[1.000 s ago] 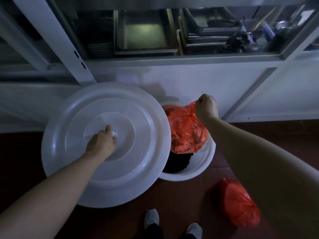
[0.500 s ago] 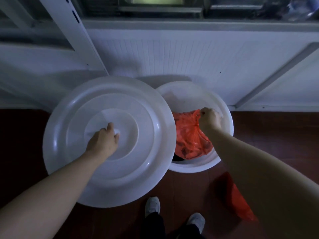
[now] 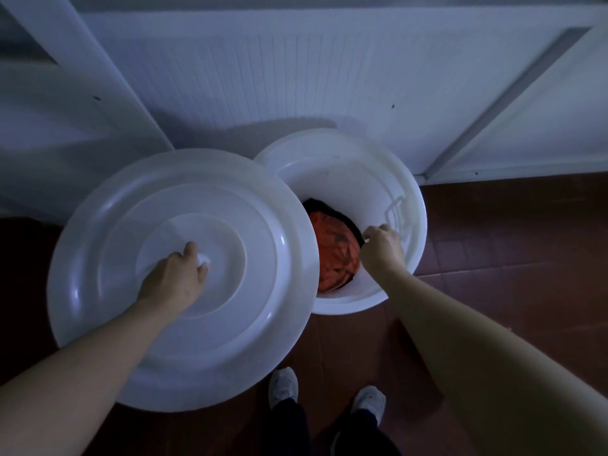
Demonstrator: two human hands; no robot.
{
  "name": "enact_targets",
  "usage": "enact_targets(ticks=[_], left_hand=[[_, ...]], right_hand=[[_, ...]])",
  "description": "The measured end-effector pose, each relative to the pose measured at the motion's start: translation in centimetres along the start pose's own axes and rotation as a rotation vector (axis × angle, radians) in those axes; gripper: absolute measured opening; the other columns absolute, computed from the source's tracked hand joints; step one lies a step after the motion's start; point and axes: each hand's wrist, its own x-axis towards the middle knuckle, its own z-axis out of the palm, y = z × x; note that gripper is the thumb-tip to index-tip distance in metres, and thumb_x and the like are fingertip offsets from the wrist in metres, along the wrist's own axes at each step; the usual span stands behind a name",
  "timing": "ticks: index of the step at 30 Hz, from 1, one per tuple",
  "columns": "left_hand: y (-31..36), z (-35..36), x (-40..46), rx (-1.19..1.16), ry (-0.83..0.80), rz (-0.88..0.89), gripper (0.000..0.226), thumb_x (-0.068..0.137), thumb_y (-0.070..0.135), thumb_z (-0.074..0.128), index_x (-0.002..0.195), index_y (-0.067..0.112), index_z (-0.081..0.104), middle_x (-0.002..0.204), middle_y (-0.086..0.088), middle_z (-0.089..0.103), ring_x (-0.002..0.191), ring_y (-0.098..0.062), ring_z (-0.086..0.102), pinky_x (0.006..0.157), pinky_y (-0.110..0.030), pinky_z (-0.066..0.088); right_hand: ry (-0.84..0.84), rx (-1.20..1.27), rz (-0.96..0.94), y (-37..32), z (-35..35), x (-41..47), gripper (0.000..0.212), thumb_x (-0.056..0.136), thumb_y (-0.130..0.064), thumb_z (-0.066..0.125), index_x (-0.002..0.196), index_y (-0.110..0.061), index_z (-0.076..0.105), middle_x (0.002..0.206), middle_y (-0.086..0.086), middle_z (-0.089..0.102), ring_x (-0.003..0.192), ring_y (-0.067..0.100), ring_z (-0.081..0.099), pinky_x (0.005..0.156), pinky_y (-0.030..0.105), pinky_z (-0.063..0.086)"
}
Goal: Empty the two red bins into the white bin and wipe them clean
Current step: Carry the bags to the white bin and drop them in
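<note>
Over the white bin (image 3: 408,192), right hand (image 3: 381,248) loosely curled (empty); left hand (image 3: 174,278) grips lid (image 3: 98,258).

No writing, label, brand mark or number can be read anywhere: the white lid (image 3: 184,284) and the white bin (image 3: 388,179) beside it are plain, and the white wall panel (image 3: 296,70) behind the bin carries no sign.
</note>
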Motion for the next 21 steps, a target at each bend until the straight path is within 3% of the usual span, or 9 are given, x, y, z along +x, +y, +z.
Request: enact_targets(ticks=[7, 12, 18, 21], left_hand=[[6.1, -1.4, 1.9, 0.005, -0.041, 0.080, 0.039, 0.097, 0.036, 0.047, 0.117, 0.004, 0.037, 0.095, -0.027, 0.061, 0.089, -0.044, 0.063, 0.069, -0.045, 0.052], [16.0, -1.7, 1.6, 0.005, -0.078, 0.191, 0.037, 0.097, 0.036, 0.048, 0.116, 0.007, 0.036, 0.096, -0.027, 0.061, 0.089, -0.044, 0.063, 0.069, -0.044, 0.052], [28.8, 0.2, 0.5, 0.048, -0.109, 0.326, 0.035, 0.098, 0.036, 0.047, 0.116, 0.008, 0.035, 0.097, -0.026, 0.061, 0.091, -0.043, 0.062, 0.071, -0.044, 0.052], [34.7, 1.8, 0.3, 0.057, -0.132, 0.363, 0.033, 0.097, 0.037, 0.047, 0.113, 0.010, 0.035, 0.099, -0.027, 0.060, 0.093, -0.044, 0.061, 0.073, -0.044, 0.050]], right_hand=[[0.099, 0.020, 0.101, 6.3, -4.3, -2.2, 0.035, 0.089, 0.002, 0.050, 0.118, -0.006, 0.066, 0.119, 0.013, 0.056, 0.115, 0.033, 0.048, 0.097, 0.041, 0.045], [0.125, 0.031, 0.191, 16.1, -7.8, -5.5, 0.020, 0.089, -0.004, 0.052, 0.101, -0.002, 0.067, 0.106, 0.018, 0.057, 0.102, 0.041, 0.053, 0.083, 0.043, 0.047], [0.113, 0.048, 0.400, 29.3, -9.2, -9.1, 0.030, 0.087, -0.004, 0.048, 0.111, -0.007, 0.066, 0.116, 0.014, 0.058, 0.108, 0.037, 0.051, 0.092, 0.041, 0.045], [0.064, 0.037, 0.516, 35.9, -8.7, -10.5, 0.027, 0.092, -0.013, 0.052, 0.116, -0.011, 0.062, 0.120, 0.012, 0.057, 0.112, 0.035, 0.052, 0.093, 0.042, 0.046]])
